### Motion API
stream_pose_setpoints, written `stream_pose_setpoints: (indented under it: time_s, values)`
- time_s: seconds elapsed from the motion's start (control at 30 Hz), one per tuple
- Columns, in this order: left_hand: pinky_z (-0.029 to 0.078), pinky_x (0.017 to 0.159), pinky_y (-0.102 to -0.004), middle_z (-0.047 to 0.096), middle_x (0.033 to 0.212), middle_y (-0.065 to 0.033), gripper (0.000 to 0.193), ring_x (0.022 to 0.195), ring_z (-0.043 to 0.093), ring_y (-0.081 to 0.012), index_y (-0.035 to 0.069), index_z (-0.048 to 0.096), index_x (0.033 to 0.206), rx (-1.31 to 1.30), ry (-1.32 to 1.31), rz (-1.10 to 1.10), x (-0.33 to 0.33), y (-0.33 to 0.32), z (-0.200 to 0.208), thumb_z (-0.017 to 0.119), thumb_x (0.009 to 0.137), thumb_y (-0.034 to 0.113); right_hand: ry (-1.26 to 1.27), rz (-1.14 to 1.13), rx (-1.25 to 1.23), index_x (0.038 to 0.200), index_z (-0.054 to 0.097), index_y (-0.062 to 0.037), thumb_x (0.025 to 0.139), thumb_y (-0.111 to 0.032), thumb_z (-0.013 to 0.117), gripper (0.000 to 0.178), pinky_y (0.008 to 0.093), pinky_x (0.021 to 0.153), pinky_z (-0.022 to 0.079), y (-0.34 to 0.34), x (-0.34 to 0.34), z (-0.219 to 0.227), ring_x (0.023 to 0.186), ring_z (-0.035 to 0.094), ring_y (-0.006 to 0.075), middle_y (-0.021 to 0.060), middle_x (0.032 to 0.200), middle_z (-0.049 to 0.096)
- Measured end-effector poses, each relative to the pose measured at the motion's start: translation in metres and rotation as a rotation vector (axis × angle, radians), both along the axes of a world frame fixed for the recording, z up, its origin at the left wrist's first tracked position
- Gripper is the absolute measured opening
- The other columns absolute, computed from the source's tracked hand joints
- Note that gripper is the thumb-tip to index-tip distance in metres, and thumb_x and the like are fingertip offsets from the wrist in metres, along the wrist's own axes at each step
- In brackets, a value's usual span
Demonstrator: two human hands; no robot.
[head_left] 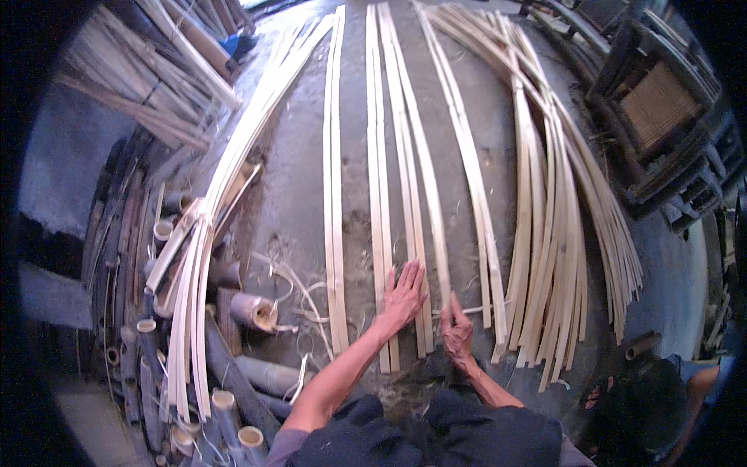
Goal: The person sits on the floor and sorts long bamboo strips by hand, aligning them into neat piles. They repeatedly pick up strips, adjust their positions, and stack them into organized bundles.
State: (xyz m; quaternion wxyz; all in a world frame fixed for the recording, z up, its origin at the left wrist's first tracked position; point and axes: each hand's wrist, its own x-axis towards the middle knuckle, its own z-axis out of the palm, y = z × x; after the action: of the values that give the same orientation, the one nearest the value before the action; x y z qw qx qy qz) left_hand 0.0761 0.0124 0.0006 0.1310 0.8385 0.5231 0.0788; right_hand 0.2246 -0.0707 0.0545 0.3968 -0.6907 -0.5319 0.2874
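Note:
Long, pale split-bamboo strips (377,194) lie on the grey floor, running away from me in small groups. My left hand (403,298) rests flat on a middle group of strips (408,194), fingers stretched out and pointing away. Just right of it, my right hand (457,333) is closed in a pinch at the near end of a single bamboo strip (436,226). Part of that strip's end is hidden by the fingers. Another pair of strips (333,194) lies left of my left hand. More strips (471,167) lie right of my right hand.
Overlapping strips (552,296) spread at the right. At the left stands a tied bundle (204,218), beside cut bamboo tubes (253,311) and thin shavings (299,284). Wooden furniture with a woven panel (657,105) stands far right. Another person (661,405) is at the lower right.

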Motion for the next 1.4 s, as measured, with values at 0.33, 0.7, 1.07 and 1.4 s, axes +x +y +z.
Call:
stream_pose_setpoints:
  time_s: [0.33, 0.7, 1.07, 1.4]
  values:
    - [0.036, 0.102, -0.0445, 0.049, 0.131, -0.0231, 0.055, 0.123, 0.049, -0.0311, -0.001, 0.035, 0.141, 0.051, -0.813, 0.287, -0.003, 0.016, 0.024, 0.048, 0.097, 0.029, 0.095, 0.120, 0.049, 0.142, 0.039, -0.0028, 0.097, -0.024, 0.054, 0.052, 0.0265, 0.065, 0.046, 0.006, -0.030, 0.010, 0.071, 0.050, 0.0094, 0.0068, 0.079, 0.059]
    - [0.053, 0.063, -0.0270, 0.059, 0.080, -0.0062, 0.021, 0.070, 0.062, -0.0129, -0.001, 0.053, 0.111, -0.692, -1.200, 0.555, -0.014, 0.021, 0.061, 0.046, 0.095, 0.010, 0.166, 0.174, -0.111, 0.145, 0.036, -0.0134, 0.097, -0.020, 0.051, 0.051, 0.0289, 0.055, 0.041, 0.001, -0.067, 0.020, 0.059, 0.042, 0.0113, 0.0091, 0.064, 0.047]
    - [0.052, 0.057, -0.0342, 0.061, 0.077, -0.0125, 0.055, 0.060, 0.061, -0.0178, 0.002, 0.031, 0.143, -0.383, -1.189, 0.534, -0.004, 0.007, 0.036, 0.050, 0.093, 0.010, 0.096, 0.223, -0.150, 0.142, 0.037, -0.0046, 0.093, -0.015, 0.054, 0.052, 0.0312, 0.057, 0.043, -0.009, -0.060, 0.018, 0.060, 0.044, 0.0134, 0.0254, 0.070, 0.046]
    - [0.050, 0.065, -0.0525, 0.061, 0.074, -0.0311, 0.066, 0.074, 0.063, -0.0466, 0.001, 0.025, 0.145, -0.337, -0.476, 0.378, -0.017, 0.015, 0.025, 0.055, 0.092, 0.027, 0.068, 0.286, -0.054, 0.138, 0.042, -0.0020, 0.091, -0.010, 0.056, 0.049, 0.0272, 0.054, 0.042, -0.007, -0.044, -0.014, 0.066, 0.038, 0.0082, 0.0236, 0.071, 0.043]
